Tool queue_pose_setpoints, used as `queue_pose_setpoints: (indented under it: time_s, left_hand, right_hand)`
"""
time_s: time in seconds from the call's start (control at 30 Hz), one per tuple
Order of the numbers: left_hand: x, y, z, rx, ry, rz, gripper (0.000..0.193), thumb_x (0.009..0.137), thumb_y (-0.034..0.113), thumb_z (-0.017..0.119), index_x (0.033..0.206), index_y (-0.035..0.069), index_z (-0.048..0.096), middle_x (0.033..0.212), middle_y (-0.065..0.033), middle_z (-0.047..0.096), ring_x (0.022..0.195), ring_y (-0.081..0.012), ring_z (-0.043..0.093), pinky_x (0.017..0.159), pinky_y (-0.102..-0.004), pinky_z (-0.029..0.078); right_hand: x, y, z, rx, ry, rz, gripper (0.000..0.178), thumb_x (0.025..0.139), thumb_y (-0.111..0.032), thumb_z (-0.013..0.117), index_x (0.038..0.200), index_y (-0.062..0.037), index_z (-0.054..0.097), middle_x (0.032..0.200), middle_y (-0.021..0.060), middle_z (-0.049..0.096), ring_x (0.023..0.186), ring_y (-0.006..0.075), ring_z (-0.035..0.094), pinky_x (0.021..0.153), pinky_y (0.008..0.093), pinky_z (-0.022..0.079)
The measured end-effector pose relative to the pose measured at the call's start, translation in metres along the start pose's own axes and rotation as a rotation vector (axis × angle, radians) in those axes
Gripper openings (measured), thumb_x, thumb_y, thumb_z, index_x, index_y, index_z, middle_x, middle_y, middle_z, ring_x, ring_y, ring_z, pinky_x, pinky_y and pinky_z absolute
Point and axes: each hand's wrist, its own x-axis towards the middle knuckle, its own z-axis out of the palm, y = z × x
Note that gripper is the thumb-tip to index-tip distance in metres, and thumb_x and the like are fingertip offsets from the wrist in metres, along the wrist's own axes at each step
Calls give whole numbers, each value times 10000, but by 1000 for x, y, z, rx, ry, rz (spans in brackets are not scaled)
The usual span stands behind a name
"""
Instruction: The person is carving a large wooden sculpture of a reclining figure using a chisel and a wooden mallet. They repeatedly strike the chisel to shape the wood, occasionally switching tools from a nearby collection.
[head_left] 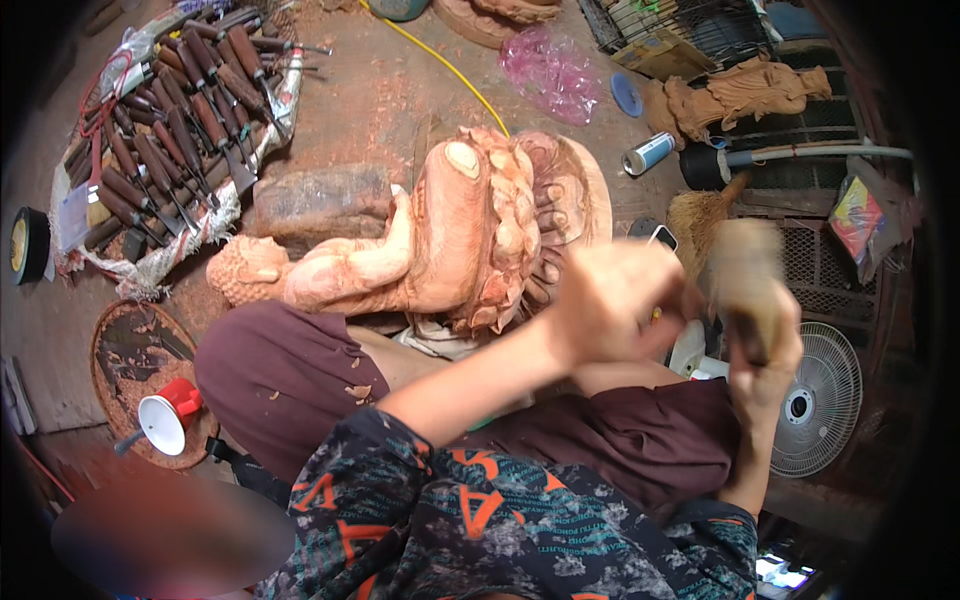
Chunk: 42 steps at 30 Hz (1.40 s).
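Observation:
A carved wooden seated figure (440, 230) lies on its side across my lap, its curly head to the left and petal-carved base to the right. Over the base end, my left hand (622, 300) is closed in a fist, blurred by motion. A dark handle end, like those of the carving chisels nearby, shows at its right side; the blade is hidden. My right hand (768, 350) grips a pale wooden mallet (745, 265), smeared by motion and raised beside the left fist. A worn wooden block (322, 200) lies against the far side of the figure.
Many dark-handled chisels (180, 130) fill a sack-lined holder at far left. Near left are a chip-filled basket (110, 385) and a red lamp (180, 398). To the right are a fan (815, 400), a can (650, 153), a brush (695, 225) and another carved figure (740, 97).

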Motion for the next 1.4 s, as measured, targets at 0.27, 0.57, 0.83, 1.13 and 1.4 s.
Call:
queue_pose_setpoints:
  time_s: [0.27, 0.57, 0.83, 1.13, 1.4]
  left_hand:
    - [-31, 74, 30, 179, -649, -370, 313, 846, 265, 638, 978, 22, 491, 716, -147, 606, 637, -338, 638, 517, -419, 498]
    - [-16, 68, 14, 77, -1070, -461, 278, 861, 274, 626, 998, 37, 578, 726, -168, 633, 698, -367, 643, 606, -439, 513]
    - [117, 60, -91, 231, -402, -883, 221, 914, 293, 607, 851, 87, 557, 662, 59, 454, 514, -30, 390, 443, -190, 313]
    - [152, -58, -277, -5, 292, -1070, 185, 981, 283, 511, 1064, 119, 492, 666, 9, 444, 501, -75, 400, 412, -206, 343]
    - [121, -105, -368, 474, 515, -980, 378, 858, -11, 443, 1210, 126, 438, 727, -70, 529, 499, -130, 504, 409, -262, 459]
  right_hand:
    - [-15, 36, 9, 117, -70, -72, 510, 628, 137, 563, 1123, 14, 576, 969, 176, 649, 885, 320, 656, 788, 359, 505]
    - [-17, 71, 27, 313, -299, 45, 536, 627, 119, 567, 1149, 3, 545, 1034, 199, 635, 984, 385, 624, 823, 375, 489]
    - [-16, 81, 38, 415, -564, -76, 534, 622, 48, 659, 1137, -49, 553, 979, 194, 643, 914, 376, 635, 759, 405, 502]
    - [-4, 74, 49, 400, -808, -165, 515, 637, -7, 663, 1140, -60, 564, 901, 195, 667, 845, 387, 640, 712, 436, 510]
    - [11, 54, 45, 344, -964, -85, 482, 659, -27, 671, 1128, -52, 557, 897, 214, 656, 879, 398, 624, 740, 446, 498]
